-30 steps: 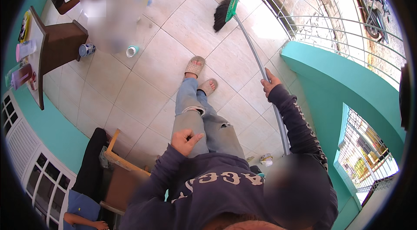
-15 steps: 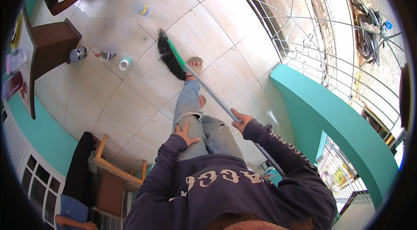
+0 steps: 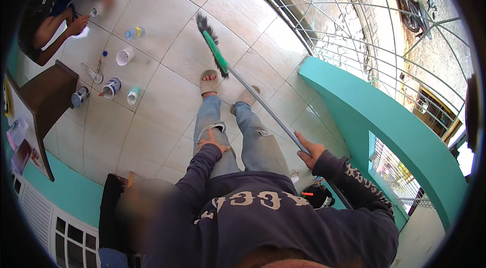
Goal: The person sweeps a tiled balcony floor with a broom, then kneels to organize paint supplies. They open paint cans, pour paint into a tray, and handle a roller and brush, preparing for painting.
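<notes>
My right hand [image 3: 311, 149] is closed round the grey handle of a long broom [image 3: 263, 100]. The handle slopes up and left, away from me, and its lower end passes under my right forearm. Beyond my sandalled feet [image 3: 208, 84], the green broom head [image 3: 214, 50] is at the tiled floor, with dark bristles along its far right side. My left hand [image 3: 212, 141] rests on my left leg, by the torn knee of the jeans [image 3: 218, 154], fingers apart and holding nothing.
At left on the tiles stand paint cans [image 3: 111, 88], a white tub [image 3: 125, 56], a small turquoise-labelled container [image 3: 132, 96] and a clear bottle [image 3: 134, 33]. Another person [image 3: 61, 20] crouches far left, near a brown table [image 3: 48, 93]. A turquoise wall [image 3: 364, 91] and metal railing border the right.
The broom head has turned, its bristles now facing far right instead of left. My right hand stays on the handle and my left on my leg. My feet have moved apart.
</notes>
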{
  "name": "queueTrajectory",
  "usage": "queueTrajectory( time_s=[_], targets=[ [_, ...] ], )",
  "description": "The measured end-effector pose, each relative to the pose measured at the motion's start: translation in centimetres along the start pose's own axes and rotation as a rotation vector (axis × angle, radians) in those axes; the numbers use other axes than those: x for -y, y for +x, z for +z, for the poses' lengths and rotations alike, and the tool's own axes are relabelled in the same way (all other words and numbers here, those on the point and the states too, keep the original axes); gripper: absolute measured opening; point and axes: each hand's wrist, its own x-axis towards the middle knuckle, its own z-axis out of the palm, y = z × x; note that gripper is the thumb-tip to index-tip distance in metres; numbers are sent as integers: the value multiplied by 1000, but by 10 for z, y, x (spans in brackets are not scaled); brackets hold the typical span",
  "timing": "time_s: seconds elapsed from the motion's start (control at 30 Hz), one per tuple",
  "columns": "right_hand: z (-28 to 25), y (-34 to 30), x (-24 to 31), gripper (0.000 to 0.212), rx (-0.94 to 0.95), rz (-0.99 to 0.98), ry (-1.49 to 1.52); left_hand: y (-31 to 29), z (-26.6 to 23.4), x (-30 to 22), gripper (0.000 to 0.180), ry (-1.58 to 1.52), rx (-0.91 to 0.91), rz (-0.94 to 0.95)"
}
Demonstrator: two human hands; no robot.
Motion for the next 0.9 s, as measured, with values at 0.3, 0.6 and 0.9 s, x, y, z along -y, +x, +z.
queueTrajectory(
  time_s=[0.3,0.6,0.9],
  targets=[
    [-81,145,-122,61,-329,301,-314,7,14,1,114,78,-43,13],
    [71,-60,-124,68,-1,110,81,-8,84,-32,79,698,-106,308],
    [98,65,-323,67,-412,372,-58,-16,227,-19,49,1234,693,683]
  ],
)
